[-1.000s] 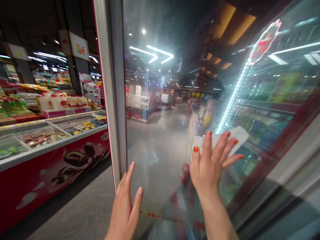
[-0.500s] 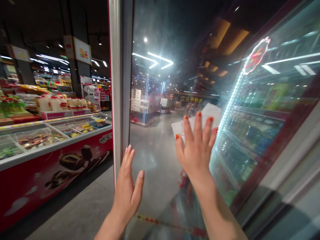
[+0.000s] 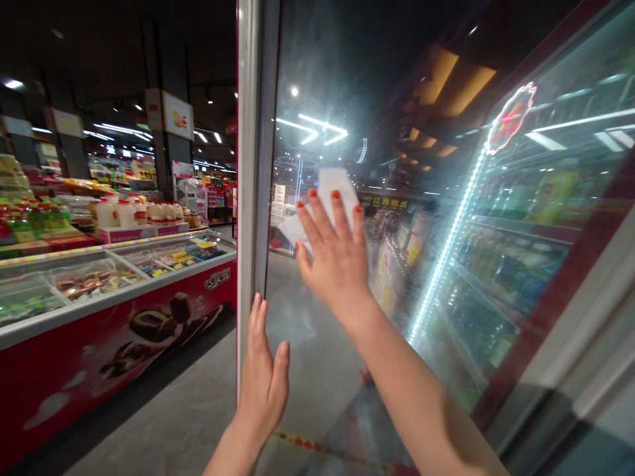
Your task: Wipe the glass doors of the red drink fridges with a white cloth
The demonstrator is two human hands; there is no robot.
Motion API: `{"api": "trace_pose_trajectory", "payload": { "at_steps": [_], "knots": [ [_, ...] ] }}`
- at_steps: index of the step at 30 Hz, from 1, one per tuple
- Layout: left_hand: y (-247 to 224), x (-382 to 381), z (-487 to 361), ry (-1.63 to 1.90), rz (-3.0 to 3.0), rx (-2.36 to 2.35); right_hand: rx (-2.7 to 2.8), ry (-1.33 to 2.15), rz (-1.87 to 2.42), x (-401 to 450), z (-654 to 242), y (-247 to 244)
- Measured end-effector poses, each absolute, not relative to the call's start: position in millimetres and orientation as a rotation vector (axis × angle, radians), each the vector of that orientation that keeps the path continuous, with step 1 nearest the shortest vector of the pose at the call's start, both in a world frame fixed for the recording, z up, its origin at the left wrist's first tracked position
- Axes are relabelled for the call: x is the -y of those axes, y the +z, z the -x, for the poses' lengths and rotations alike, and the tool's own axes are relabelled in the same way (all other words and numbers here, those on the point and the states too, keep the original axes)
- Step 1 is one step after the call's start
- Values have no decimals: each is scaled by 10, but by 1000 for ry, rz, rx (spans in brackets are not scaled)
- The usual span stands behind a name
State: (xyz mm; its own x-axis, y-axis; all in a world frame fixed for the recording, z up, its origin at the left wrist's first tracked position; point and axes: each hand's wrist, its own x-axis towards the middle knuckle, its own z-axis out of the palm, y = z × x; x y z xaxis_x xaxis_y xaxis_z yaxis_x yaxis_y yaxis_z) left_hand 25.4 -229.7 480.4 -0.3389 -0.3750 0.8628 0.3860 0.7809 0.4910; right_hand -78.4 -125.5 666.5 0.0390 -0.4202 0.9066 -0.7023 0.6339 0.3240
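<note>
A white paper towel lies against the glass door pane. My right hand holds it there under flat, spread fingers, and parts of the towel stick out past the fingertips. Lower and to the left, my left hand is open, fingers straight up and thumb apart. It rests at the grey metal door frame, along the left edge of the glass, and holds nothing. Hazy streaks and light reflections show on the pane.
On the left stands a red chest freezer with packaged goods, and white bottles behind it. At right, lit shelves of drinks appear in or through the glass, beside a glowing light strip. Grey floor runs below.
My right hand has slid the paper towel left and slightly up across the glass. My left hand stays at the frame. The view has shifted a little to the left.
</note>
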Motion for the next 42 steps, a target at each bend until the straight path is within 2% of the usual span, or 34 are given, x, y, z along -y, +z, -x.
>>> {"api": "trace_pose_trajectory", "payload": {
  "at_steps": [3, 5, 7, 11, 14, 18, 21, 24, 26, 29, 32, 35, 39, 42],
  "knots": [
    [4764, 2299, -232, -790, 8, 1729, 1492, 54, -1180, 1369, 759, 6286],
    [4737, 2324, -232, -799, 6, 1734, 1451, -31, -1250, 1134, 773, 5934],
    [4730, 2340, -248, -795, 6, 1757, 1522, 7, -1138, 744, 808, 5790],
    [4829, 2239, -272, -772, 6, 1783, 1676, 225, -722, 357, 796, 6199],
    [4959, 2088, -223, -741, 85, 1787, 1695, 237, -726, 618, 717, 6337],
    [5048, 2020, -136, -696, 147, 1774, 1657, 35, -925, 598, 706, 5707],
    [5041, 2092, -144, -686, 127, 1808, 1716, 158, -693, -83, 841, 5276],
    [5034, 2139, -185, -694, 112, 1843, 1707, 352, -329, -658, 992, 5407],
    [5047, 2113, -185, -699, 105, 1839, 1697, 462, -182, -635, 1011, 5623],
    [5075, 2000, -111, -632, 133, 1850, 1740, 458, -299, -163, 893, 5645],
    [5106, 1868, 0, -514, 179, 1904, 1791, 332, -567, 99, 774, 5198],
    [5170, 1768, 76, -454, 216, 1929, 1827, 325, -504, -258, 823, 4795],
    [5317, 1580, 147, -356, 322, 1899, 1814, 454, -203, -823, 968, 4982],
    [5416, 1337, 214, -298, 393, 1902, 1824, 456, -231, -744, 947, 5166]
  ]
}}
